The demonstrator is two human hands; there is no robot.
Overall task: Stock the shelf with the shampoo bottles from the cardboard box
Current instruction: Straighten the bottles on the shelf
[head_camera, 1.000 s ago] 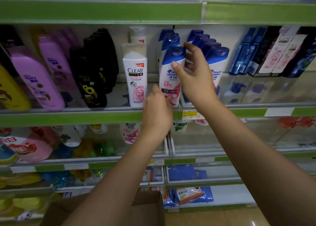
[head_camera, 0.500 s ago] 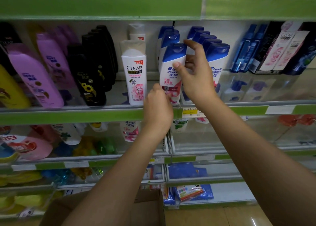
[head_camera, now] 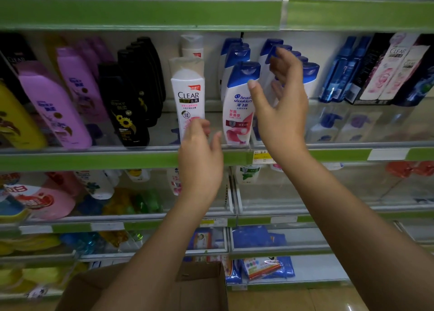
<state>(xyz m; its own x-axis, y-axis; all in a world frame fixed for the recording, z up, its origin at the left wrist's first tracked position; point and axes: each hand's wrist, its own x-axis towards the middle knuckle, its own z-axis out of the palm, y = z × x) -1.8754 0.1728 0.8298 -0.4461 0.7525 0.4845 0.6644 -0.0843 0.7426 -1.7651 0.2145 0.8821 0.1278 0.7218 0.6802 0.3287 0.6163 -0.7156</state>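
With both hands raised to the middle shelf [head_camera: 94,162], neither one holds anything. Left hand [head_camera: 199,155] sits in front of the green shelf lip, fingers loosely spread and relaxed, fingertips just in front of the base of the white CLEAR bottle [head_camera: 187,99]; cannot tell if they touch it. Right hand [head_camera: 281,108] is wide, fingers splayed, thumb just beside the cap shoulder of the front Head & Shoulders bottle [head_camera: 237,104], other fingers up in front of the blue-capped row [head_camera: 310,73] to the right of it. Contact between thumb and bottle is not clear.

Front Head & Shoulders bottle stands upright at the shelf's front edge, white body, blue cap, pink label, just right of the CLEAR bottle. More blue-capped bottles line up behind it. Cardboard box [head_camera: 199,287] is at bottom of view, below the forearms, flap open; contents hidden.

Left along the same shelf: black bottles [head_camera: 126,108], purple bottles [head_camera: 54,104], a yellow bottle [head_camera: 14,122] at the edge. Right end: blue spray bottles [head_camera: 338,75] and boxed CLEAR packs [head_camera: 387,71]. Lower shelves hold blurred pouches and packets.
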